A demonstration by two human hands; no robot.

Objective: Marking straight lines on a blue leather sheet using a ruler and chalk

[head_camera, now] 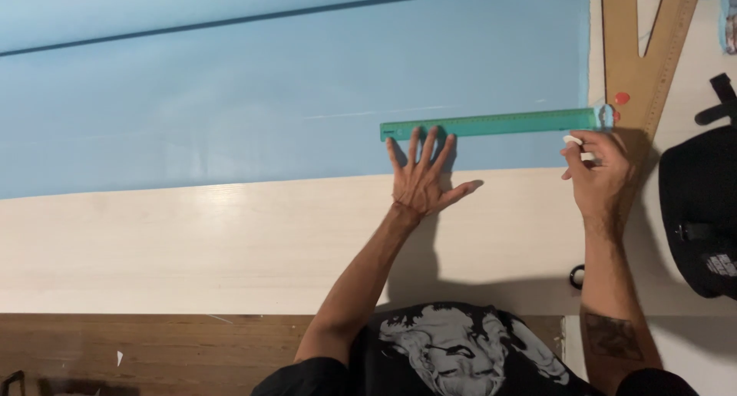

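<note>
A green ruler (491,124) lies flat across the lower right part of a wide light-blue sheet (269,97) spread over the pale wooden worktop (192,242). The left hand (421,177) is spread wide, fingers splayed, fingertips pressing the ruler's left end at 12 o'clock from the palm. The right hand (600,173) is curled, pinching a small white piece of chalk (574,141) just below the ruler's right end. A big brown wooden ruler (641,58) lies at 1 o'clock from it, a black bag (702,204) at 3 o'clock.

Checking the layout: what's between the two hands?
Head view: only bare blue sheet and pale tabletop between left hand and right hand; green ruler runs just above.
</note>
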